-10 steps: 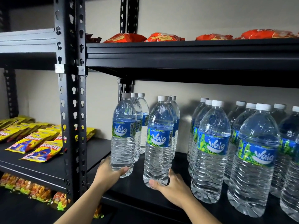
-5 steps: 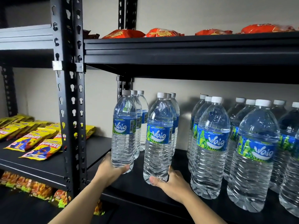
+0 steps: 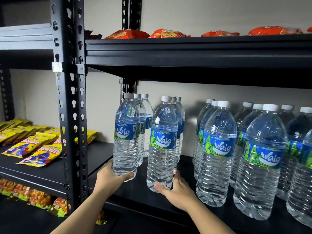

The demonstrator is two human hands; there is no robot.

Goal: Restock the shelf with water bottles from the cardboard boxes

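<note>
Counting 14 capped water bottles (image 3: pixel 217 149) on the shelf (image 3: pixel 141 191), in rows running back from the hands. The 4 rows nearest are 3 deep, and one more is cut off at the far R edge. 4 red packets (image 3: pixel 167 33) are lying on the upper shelf (image 3: pixel 185 53) above the hands, plus a sliver of a 5th. Yellow snack packs (image 3: pixel 40 154) are lying left of the L hand (image 3: pixel 109 178), overlapping too much to count.

L hand is gripping the base of the L front bottle (image 3: pixel 126 141), thumb curling round the front. R hand (image 3: pixel 177 190) is gripping the base of the R front bottle (image 3: pixel 163 146), thumb in front, fingers behind. Both are standing upright, long axis vertical, caps up, labels facing the camera.

Vs 0.5 s ago: both grips are holding, bottles staying at abt the same spots.
</note>
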